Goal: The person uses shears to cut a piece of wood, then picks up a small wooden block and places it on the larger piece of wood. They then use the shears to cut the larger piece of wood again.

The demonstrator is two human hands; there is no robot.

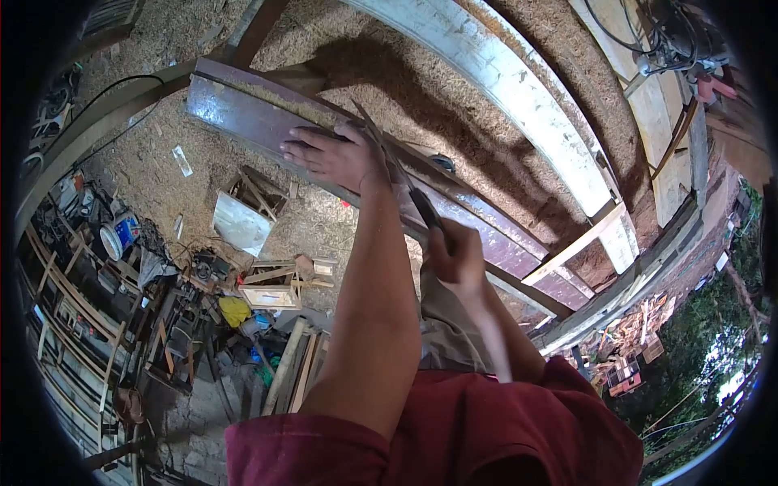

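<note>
A long purple-brown plank [235, 109] runs slantwise under both my hands. My left hand [328, 154] lies on it with the fingers stretched out, close beside the blade. In my right hand [455, 253] is the dark handle of a hand saw [397, 166], the fingers wrapped round it. The saw's thin blade lies across the plank, seen almost edge-on, its tip pointing away past the far edge. Whether the teeth are in a cut is hidden.
Wood shavings [300, 219] cover the ground. A wide pale board [519, 81] lies beyond the plank, and a light wooden strip [575, 243] crosses near its right end. Scrap wood [284, 283], a white bucket [117, 235] and a yellow bag [234, 310] lie at left.
</note>
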